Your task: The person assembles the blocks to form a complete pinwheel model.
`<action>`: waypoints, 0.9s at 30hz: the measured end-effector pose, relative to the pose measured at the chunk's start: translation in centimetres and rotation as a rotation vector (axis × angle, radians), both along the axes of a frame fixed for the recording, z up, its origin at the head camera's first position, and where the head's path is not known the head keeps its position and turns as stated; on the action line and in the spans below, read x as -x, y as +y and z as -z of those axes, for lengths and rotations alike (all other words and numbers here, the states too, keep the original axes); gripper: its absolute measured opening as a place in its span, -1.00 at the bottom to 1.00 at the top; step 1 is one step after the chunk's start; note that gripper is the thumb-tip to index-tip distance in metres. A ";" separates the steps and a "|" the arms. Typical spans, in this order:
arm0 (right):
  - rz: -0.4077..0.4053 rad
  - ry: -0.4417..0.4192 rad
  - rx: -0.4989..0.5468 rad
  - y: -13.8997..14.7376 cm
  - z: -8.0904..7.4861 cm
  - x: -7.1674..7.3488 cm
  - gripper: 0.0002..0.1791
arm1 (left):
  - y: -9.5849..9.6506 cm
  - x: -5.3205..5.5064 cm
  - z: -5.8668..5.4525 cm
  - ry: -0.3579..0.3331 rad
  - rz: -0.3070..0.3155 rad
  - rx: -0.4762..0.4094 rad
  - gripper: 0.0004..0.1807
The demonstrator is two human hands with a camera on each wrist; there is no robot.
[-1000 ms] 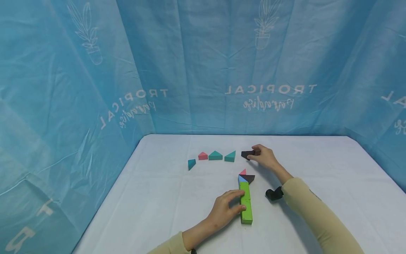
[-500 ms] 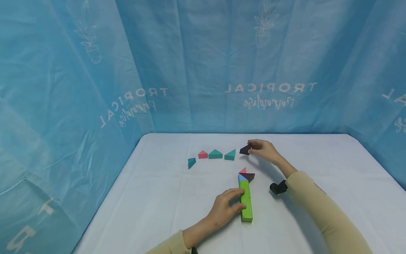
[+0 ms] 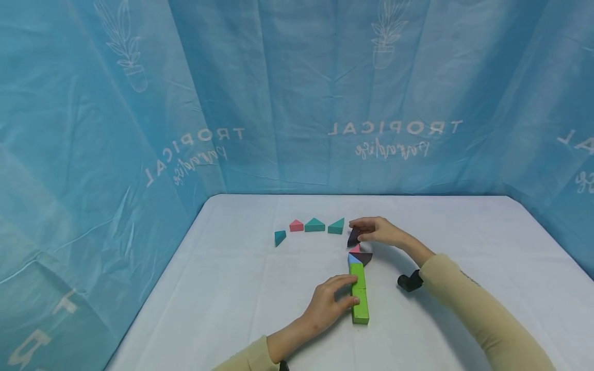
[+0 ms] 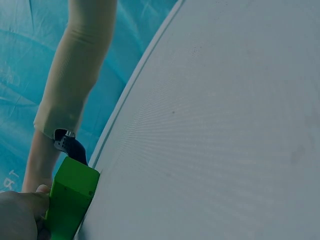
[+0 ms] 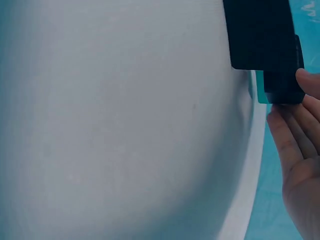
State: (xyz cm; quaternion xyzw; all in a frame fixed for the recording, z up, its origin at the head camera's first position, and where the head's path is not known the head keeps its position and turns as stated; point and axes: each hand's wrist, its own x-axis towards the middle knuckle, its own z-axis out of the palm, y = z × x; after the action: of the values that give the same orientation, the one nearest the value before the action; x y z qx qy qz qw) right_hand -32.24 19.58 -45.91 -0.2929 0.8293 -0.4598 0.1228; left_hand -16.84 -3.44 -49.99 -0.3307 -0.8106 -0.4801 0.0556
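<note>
while the left grip point(image 3: 326, 305) rests relaxed against green blocks point(image 3: 360, 310), a black block point(image 3: 353, 238) the right grip point(image 3: 379, 231) pinches has neared them

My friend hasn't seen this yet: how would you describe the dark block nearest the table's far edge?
On the white table, follow the two green blocks away toward the back, to the small pink triangle. Just beyond it is the dark block. Unlike the other dark block, which lies beside the blue triangle, this one is held by the right hand.

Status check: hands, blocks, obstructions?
Right hand pinches dark block, near pink triangle. Left hand touches two green blocks. No obstruction visible.
</note>
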 end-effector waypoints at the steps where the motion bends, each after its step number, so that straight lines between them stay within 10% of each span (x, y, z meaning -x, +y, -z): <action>1: -0.003 0.001 -0.009 0.0 0.1 0.0 -0.48 | 0.0 0.0 0.0 0.002 0.002 -0.002 -0.52; 27: 0.112 -0.027 -0.141 -1.2 -0.1 -0.3 -0.57 | -0.1 -0.1 0.0 0.060 0.014 -0.010 -0.52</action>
State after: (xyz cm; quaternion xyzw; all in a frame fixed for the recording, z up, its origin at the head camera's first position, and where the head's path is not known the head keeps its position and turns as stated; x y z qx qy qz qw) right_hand -31.95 18.39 -45.82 -0.2307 0.8729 -0.4104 0.1282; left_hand -16.77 -3.50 -49.94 -0.3501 -0.8038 -0.4745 0.0783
